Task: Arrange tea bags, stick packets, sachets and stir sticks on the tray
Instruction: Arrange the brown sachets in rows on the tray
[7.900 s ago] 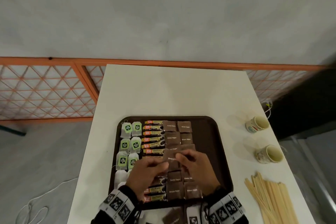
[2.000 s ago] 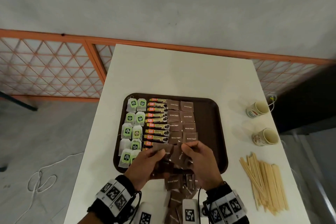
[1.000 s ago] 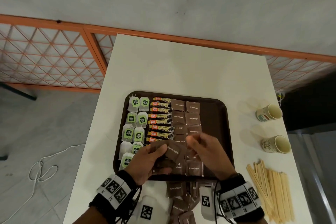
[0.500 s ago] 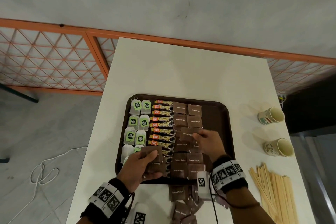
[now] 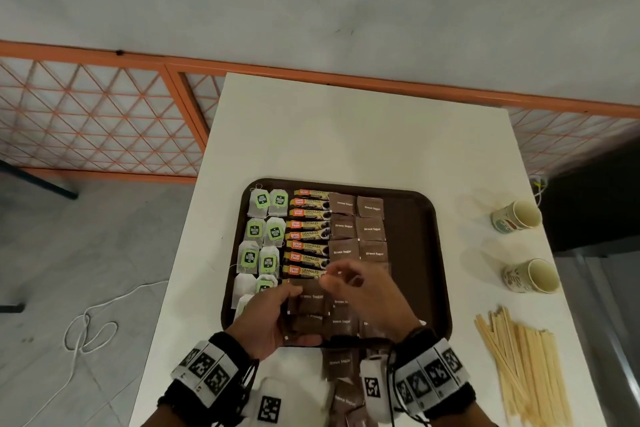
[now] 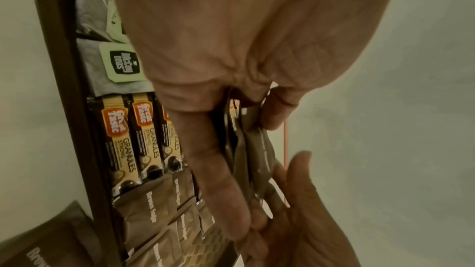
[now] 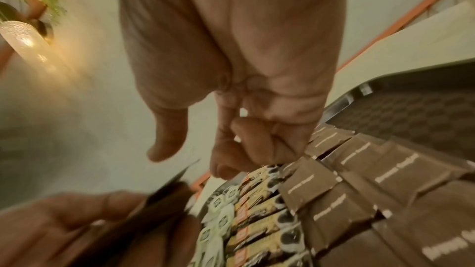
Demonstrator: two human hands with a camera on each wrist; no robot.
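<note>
Gripping a stack of brown sugar sachets [image 5: 308,305] above the tray's [image 5: 415,253] 7 o'clock corner, my left hand [image 5: 266,319] clamps it, thumb on top. My right hand [image 5: 367,291] hovers curled at the stack's 1 o'clock edge; whether it pinches a sachet I cannot tell. Laid sachets [image 5: 356,225] fill the centre, with stick packets [image 5: 308,236] and tea bags [image 5: 263,229] toward 9 o'clock. Stir sticks [image 5: 526,367] lie on the table [image 5: 346,132] at 4 o'clock.

l hand [image 5: 265,321] grip curled on sachets [image 5: 310,300], r hand [image 5: 365,293] fingers half-bent

Brown sachets [image 5: 370,208], dark tray [image 5: 412,236] (green-tagged tea bags [image 5: 262,201])
</note>
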